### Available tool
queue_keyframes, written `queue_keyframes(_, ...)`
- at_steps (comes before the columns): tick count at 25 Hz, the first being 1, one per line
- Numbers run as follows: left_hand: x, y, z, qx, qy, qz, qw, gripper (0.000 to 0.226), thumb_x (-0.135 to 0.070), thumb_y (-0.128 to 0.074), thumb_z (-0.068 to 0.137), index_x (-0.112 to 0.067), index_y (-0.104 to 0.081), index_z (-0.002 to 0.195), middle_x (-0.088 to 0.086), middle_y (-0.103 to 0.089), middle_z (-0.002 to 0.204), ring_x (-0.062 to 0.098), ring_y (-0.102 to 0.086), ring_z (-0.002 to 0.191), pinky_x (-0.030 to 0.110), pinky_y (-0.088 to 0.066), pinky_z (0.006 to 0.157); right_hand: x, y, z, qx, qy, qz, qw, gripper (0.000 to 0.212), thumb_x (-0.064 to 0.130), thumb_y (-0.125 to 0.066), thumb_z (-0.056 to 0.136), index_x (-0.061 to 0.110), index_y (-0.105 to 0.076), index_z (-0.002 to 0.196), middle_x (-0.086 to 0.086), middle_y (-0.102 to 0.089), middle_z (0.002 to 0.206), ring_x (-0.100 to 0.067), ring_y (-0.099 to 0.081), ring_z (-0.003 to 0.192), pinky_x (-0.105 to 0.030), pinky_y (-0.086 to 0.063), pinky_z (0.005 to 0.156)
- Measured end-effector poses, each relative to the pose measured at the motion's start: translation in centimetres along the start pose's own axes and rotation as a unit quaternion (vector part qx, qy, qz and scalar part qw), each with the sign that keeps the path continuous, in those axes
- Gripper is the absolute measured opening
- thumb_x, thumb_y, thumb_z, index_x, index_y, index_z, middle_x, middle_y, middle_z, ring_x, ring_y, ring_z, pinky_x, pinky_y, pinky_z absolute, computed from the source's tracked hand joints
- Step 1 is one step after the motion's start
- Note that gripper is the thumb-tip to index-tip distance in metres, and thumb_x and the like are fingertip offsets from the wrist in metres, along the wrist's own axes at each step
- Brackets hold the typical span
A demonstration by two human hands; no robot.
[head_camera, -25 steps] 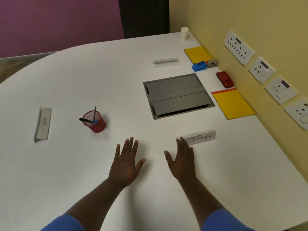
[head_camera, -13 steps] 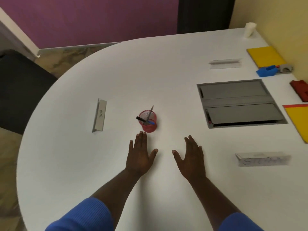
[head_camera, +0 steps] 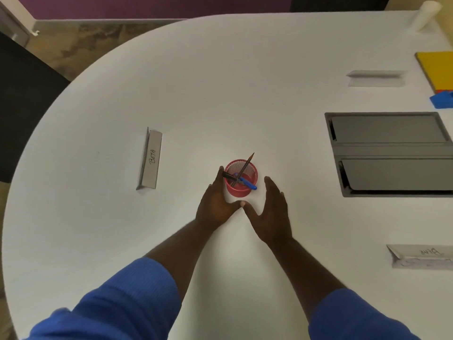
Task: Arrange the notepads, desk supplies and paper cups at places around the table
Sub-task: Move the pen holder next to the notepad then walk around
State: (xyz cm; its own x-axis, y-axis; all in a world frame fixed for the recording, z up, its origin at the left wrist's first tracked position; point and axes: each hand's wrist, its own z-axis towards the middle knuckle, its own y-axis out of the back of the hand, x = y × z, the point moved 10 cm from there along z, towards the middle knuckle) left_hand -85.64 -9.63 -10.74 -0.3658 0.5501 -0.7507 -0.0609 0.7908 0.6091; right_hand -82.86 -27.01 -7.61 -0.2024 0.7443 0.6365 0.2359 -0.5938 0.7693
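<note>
a: head view. a person's left hand (head_camera: 215, 202) and right hand (head_camera: 272, 213) flank a red mesh pen cup (head_camera: 239, 191) near the middle of the white table (head_camera: 220, 82). the fingers are straight and the thumbs nearly meet in front of it. neither hand is closed on anything. whether the left fingertips touch the cup wall cannot be told; the right hand stands just clear of it.

b: how would the cup handle?

a: likely light and stiff, with the wire mesh giving fingers some bite. the pencil (head_camera: 248, 163), black pen (head_camera: 228, 175) and blue pen (head_camera: 250, 185) lean loose over the rim, so a tilt could spill them. it looks best taken low around the wall and kept upright.

b: any writing?

a: the folded name card (head_camera: 152, 160) to the cup's left reads "beta". the card (head_camera: 421, 256) at the right edge carries upside-down handwriting that is not legible. a third card (head_camera: 376, 78) farther off is too blurred to read. no brand shows on the yellow notepad (head_camera: 436, 72) or the paper cup (head_camera: 425, 15) at the far corner.
</note>
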Motion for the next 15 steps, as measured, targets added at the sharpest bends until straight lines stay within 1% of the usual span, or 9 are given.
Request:
queue_keyframes(1,-0.2,-0.1,0.3,0.007,-0.01,-0.018,1.0,0.111,-0.046,-0.083,0.081,-0.026,-0.01,0.162,-0.002,-0.039,0.162,0.022,-0.045,0.145,0.031,-0.038,0.115,0.2,-0.6,0.5,0.013,-0.005,0.012,1.0,0.095,0.067,-0.056,0.089,0.017,-0.017,0.16,-0.003,-0.026,0.166,-0.019,-0.025,0.152,-0.043,-0.017,0.126)
queue_keyframes(2,-0.4,-0.2,0.6,0.013,-0.02,-0.033,0.999,0.111,-0.041,-0.085,0.081,-0.025,-0.01,0.162,0.001,-0.041,0.161,0.023,-0.048,0.143,0.029,-0.041,0.113,0.4,-1.1,1.0,0.022,-0.01,0.027,0.999,0.096,0.065,-0.059,0.088,0.02,-0.014,0.16,-0.002,-0.025,0.166,-0.019,-0.025,0.152,-0.043,-0.018,0.126)
queue_keyframes(3,-0.7,-0.3,0.8,0.018,-0.027,-0.052,0.998,0.109,-0.038,-0.085,0.081,-0.022,-0.013,0.161,0.003,-0.044,0.159,0.025,-0.05,0.141,0.033,-0.044,0.114,0.7,-1.5,1.3,0.026,-0.013,0.042,0.999,0.097,0.063,-0.063,0.087,0.022,-0.013,0.16,-0.001,-0.026,0.166,-0.019,-0.027,0.152,-0.045,-0.02,0.125)
queue_keyframes(5,-1.4,0.0,0.7,0.016,-0.031,-0.099,0.994,0.098,-0.043,-0.083,0.079,-0.019,-0.028,0.157,0.004,-0.053,0.151,0.025,-0.056,0.135,0.044,-0.05,0.111,1.3,-1.9,1.8,0.026,-0.013,0.07,0.997,0.098,0.059,-0.067,0.087,0.023,-0.013,0.16,0.0,-0.031,0.163,-0.019,-0.033,0.148,-0.05,-0.03,0.121)
queue_keyframes(7,-1.9,0.7,0.5,-0.012,-0.037,-0.114,0.993,0.081,-0.045,-0.079,0.081,-0.017,-0.043,0.148,0.003,-0.062,0.142,0.023,-0.062,0.128,0.046,-0.053,0.107,1.7,-1.9,1.9,0.025,-0.012,0.086,0.996,0.097,0.06,-0.066,0.086,0.025,-0.013,0.16,0.001,-0.036,0.16,-0.019,-0.039,0.144,-0.052,-0.035,0.117)
queue_keyframes(8,-2.0,1.0,0.3,-0.023,-0.039,-0.113,0.993,0.074,-0.04,-0.08,0.084,-0.016,-0.046,0.145,0.003,-0.063,0.14,0.023,-0.062,0.127,0.045,-0.053,0.107,1.8,-1.8,1.8,0.026,-0.014,0.091,0.995,0.098,0.062,-0.065,0.086,0.026,-0.013,0.16,0.002,-0.037,0.16,-0.02,-0.04,0.144,-0.051,-0.037,0.117)
queue_keyframes(11,-2.9,1.0,-0.3,-0.021,-0.039,-0.119,0.992,0.065,-0.023,-0.079,0.09,-0.015,-0.046,0.145,0.005,-0.061,0.142,0.023,-0.06,0.129,0.04,-0.051,0.109,1.6,-1.1,1.2,0.025,-0.025,0.106,0.994,0.098,0.065,-0.063,0.084,0.029,-0.011,0.159,0.002,-0.036,0.16,-0.022,-0.042,0.143,-0.042,-0.042,0.114)
queue_keyframes(13,-3.9,0.8,-0.8,-0.018,-0.047,-0.111,0.993,0.068,-0.023,-0.081,0.089,-0.016,-0.045,0.146,0.003,-0.06,0.143,0.019,-0.059,0.129,0.033,-0.051,0.109,1.4,-0.2,0.6,0.015,-0.029,0.114,0.993,0.097,0.06,-0.067,0.085,0.028,-0.013,0.159,0.002,-0.036,0.16,-0.022,-0.044,0.142,-0.032,-0.042,0.11)
queue_keyframes(15,-5.2,0.7,-1.5,-0.016,-0.057,-0.104,0.993,0.071,-0.026,-0.083,0.086,-0.017,-0.045,0.146,0.002,-0.06,0.142,0.016,-0.06,0.127,0.03,-0.051,0.108,1.0,0.9,0.0,0.002,-0.032,0.12,0.992,0.098,0.057,-0.071,0.084,0.027,-0.015,0.159,0.002,-0.038,0.159,-0.021,-0.045,0.141,-0.025,-0.04,0.107)
